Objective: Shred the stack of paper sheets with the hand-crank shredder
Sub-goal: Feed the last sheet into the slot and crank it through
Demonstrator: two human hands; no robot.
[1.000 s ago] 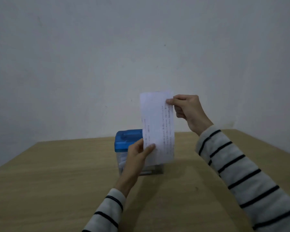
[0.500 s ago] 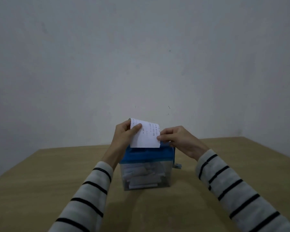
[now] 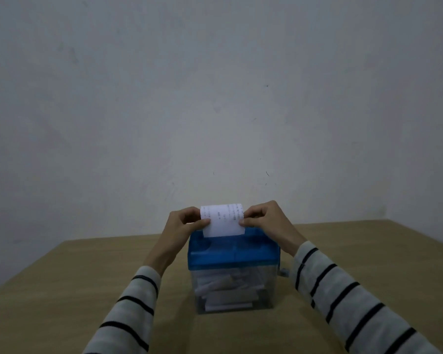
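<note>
one paper sheet (image 3: 221, 221) upright on one shredder (image 3: 233, 254); left hand (image 3: 182, 226), right hand (image 3: 266, 218) each pinch its edges

Single head-worn view, forward and slightly down, fairly close over the table (image 3: 62, 290), wall behind.

The shredder (image 3: 234, 267) stands on the table (image 3: 62, 290). A paper sheet (image 3: 221, 221) rises from its top, between the left hand (image 3: 182, 226) and right hand (image 3: 264, 221).
</note>
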